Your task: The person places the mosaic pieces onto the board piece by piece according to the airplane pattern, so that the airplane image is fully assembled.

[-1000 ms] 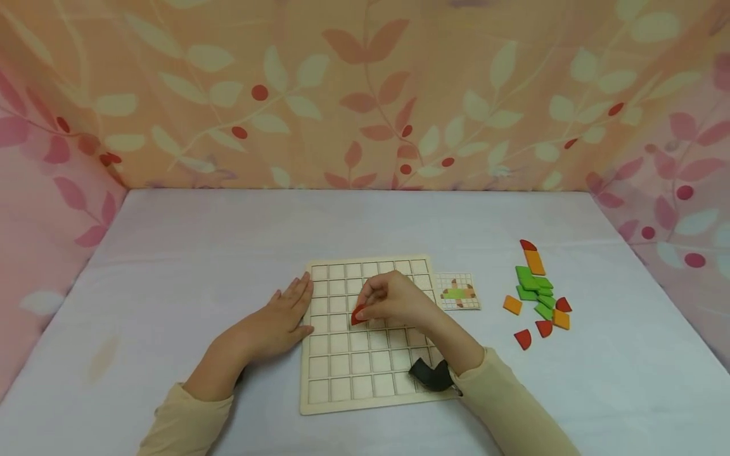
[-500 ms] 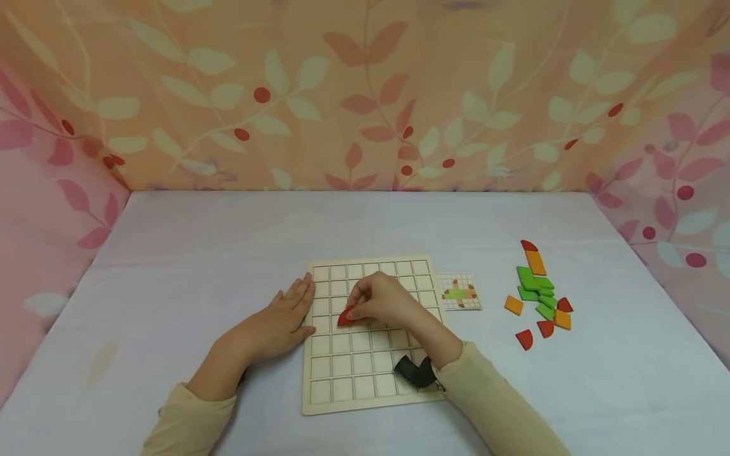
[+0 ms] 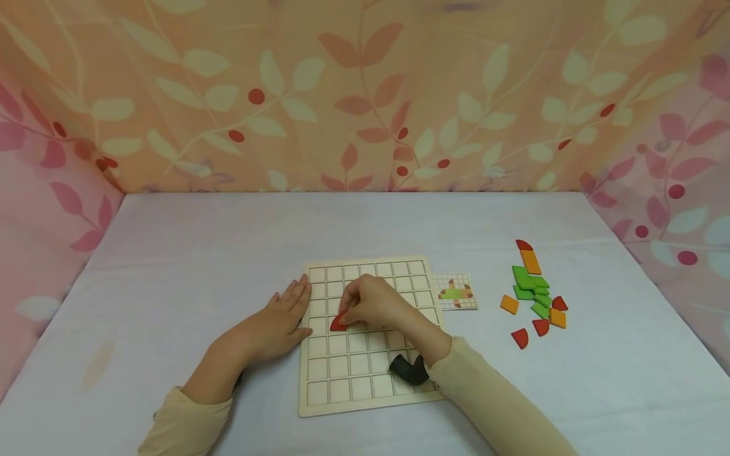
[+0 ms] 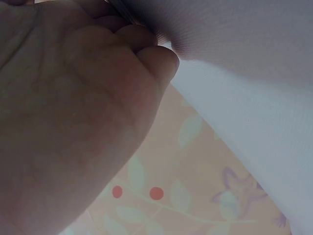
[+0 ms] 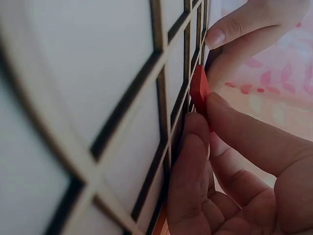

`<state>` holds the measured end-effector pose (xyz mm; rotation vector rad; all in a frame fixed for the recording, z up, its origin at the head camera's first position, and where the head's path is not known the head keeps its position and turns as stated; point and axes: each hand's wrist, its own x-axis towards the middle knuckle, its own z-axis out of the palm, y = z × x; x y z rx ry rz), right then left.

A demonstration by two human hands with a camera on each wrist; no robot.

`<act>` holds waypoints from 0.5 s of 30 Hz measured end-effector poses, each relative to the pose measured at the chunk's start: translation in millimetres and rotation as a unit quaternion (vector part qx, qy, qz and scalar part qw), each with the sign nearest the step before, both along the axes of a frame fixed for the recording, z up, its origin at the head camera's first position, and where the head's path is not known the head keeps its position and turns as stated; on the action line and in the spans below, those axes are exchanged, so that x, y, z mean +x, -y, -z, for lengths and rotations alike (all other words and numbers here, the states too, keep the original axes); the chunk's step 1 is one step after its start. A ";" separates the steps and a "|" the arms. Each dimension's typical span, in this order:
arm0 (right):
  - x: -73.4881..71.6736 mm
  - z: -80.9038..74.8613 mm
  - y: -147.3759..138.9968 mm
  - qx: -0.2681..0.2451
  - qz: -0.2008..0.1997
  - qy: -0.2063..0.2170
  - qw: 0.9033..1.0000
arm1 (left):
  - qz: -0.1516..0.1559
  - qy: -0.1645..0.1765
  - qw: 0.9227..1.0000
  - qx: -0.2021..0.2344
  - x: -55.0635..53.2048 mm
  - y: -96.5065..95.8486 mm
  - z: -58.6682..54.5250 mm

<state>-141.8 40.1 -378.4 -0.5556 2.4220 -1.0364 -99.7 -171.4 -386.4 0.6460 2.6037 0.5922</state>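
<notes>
Between thumb and fingers my right hand (image 3: 373, 303) pinches a red quarter-circle tile (image 3: 337, 324), low over a cell in the left part of the wooden grid board (image 3: 333, 402). In the right wrist view the red tile (image 5: 199, 88) stands at the grid's surface, thumb on one side and fingertips close beside it. Whether it lies flat in the cell I cannot tell. My left hand (image 3: 277, 322) rests flat with its fingers spread, fingertips and thumb touching the board's left edge. The left wrist view shows only its palm side (image 4: 83, 107) and the cloth.
A small pattern card (image 3: 456, 291) lies against the board's right edge. Further right are scattered green tiles (image 3: 523, 278), orange tiles (image 3: 509, 304) and red quarter-circle tiles (image 3: 520, 338). A black strap piece (image 3: 409, 370) by the right wrist hangs over the board's lower right.
My right hand has moved left across the board with the red tile, which now sits lower against a cell. The left hand has stayed at the board's edge.
</notes>
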 end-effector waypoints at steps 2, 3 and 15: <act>0.5 0.4 0.8 0.002 -0.004 -0.002 1.000 | -0.001 0.000 1.000 0.001 0.8 0.3 -0.8; 0.7 0.5 1.0 0.002 -0.005 -0.003 1.000 | -0.001 0.000 1.000 0.001 1.1 0.5 -1.0; 0.9 -0.4 -0.7 0.007 -0.008 -0.013 1.000 | 0.000 -0.002 1.000 0.004 1.5 0.7 -1.0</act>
